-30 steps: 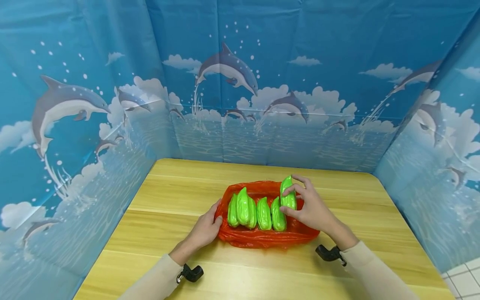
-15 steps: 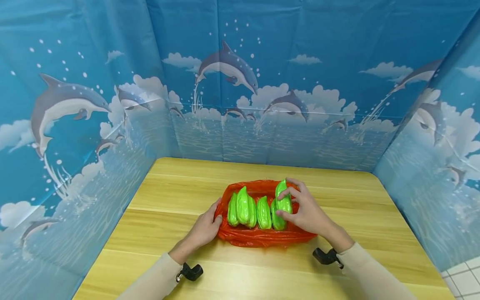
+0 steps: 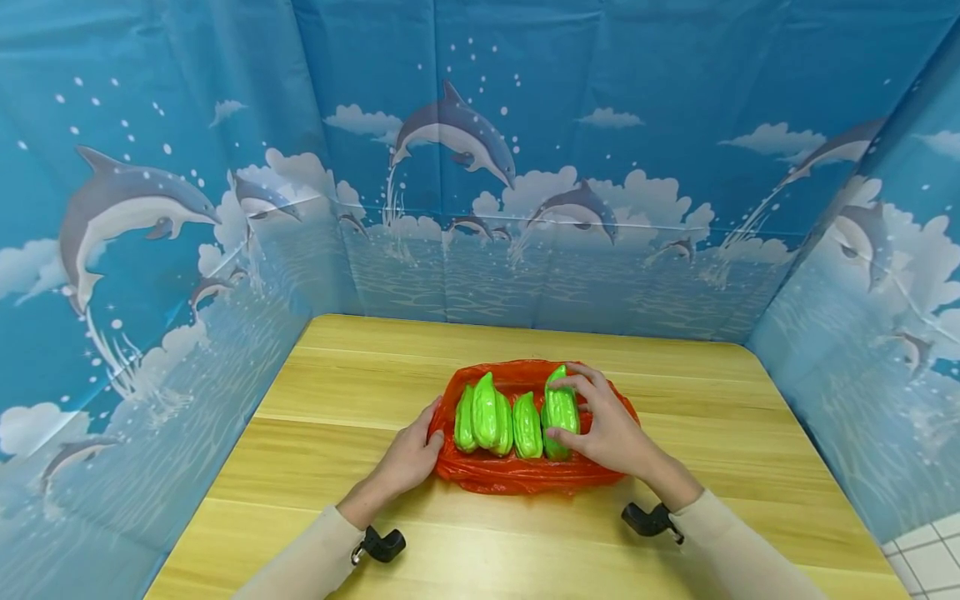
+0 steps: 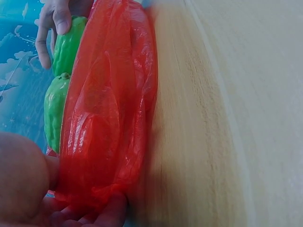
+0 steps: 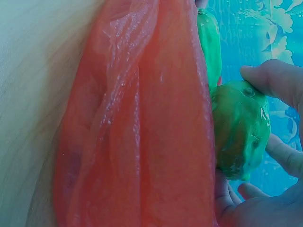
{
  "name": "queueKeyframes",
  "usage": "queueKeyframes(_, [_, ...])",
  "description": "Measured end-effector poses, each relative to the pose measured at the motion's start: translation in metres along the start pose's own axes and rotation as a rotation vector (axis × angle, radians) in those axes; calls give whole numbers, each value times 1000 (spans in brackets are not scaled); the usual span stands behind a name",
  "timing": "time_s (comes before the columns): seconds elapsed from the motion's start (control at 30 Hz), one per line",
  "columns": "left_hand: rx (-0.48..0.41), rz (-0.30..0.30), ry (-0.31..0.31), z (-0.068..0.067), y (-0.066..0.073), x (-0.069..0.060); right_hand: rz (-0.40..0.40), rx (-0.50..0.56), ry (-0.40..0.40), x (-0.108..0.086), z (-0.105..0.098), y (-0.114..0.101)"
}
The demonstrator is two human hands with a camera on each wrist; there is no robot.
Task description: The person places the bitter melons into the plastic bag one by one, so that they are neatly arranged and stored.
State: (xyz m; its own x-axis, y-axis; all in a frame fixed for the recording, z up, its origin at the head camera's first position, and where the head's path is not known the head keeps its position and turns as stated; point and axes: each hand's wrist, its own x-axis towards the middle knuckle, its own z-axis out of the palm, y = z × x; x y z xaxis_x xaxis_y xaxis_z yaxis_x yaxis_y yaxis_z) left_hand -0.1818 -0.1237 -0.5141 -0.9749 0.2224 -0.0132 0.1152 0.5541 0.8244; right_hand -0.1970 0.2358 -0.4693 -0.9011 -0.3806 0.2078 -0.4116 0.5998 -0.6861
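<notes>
My right hand (image 3: 611, 433) holds a bright green, ribbed vegetable like a bitter melon (image 3: 561, 408) between thumb and fingers, at the right end of a red plastic bag (image 3: 517, 478). The bag is spread wide, its mouth facing up. My left hand (image 3: 408, 454) grips its left rim, thumb on one side and fingers on the other in the left wrist view. Several more bitter melons (image 3: 527, 427) stand upright in a row inside the bag, pointed ends up. In the right wrist view the held bitter melon (image 5: 241, 127) shows its stem end; the bag wall (image 5: 165, 118) hides part of it.
A light wooden table (image 3: 352, 367) lies under the bag. Blue curtains (image 3: 540, 283) with printed dolphins stand around its back and both sides. Black devices (image 3: 384, 546) are strapped at both wrists.
My right hand has moved left and lower with the bitter melon, bringing it in front of the row's rightmost one. The left hand and bag stay almost still.
</notes>
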Motion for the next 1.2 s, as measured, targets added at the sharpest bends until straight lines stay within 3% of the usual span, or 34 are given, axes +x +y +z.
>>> queueKeyframes(1.2, [0,3,-7,-1,-1,1,42,-76,-82,0,15,-7])
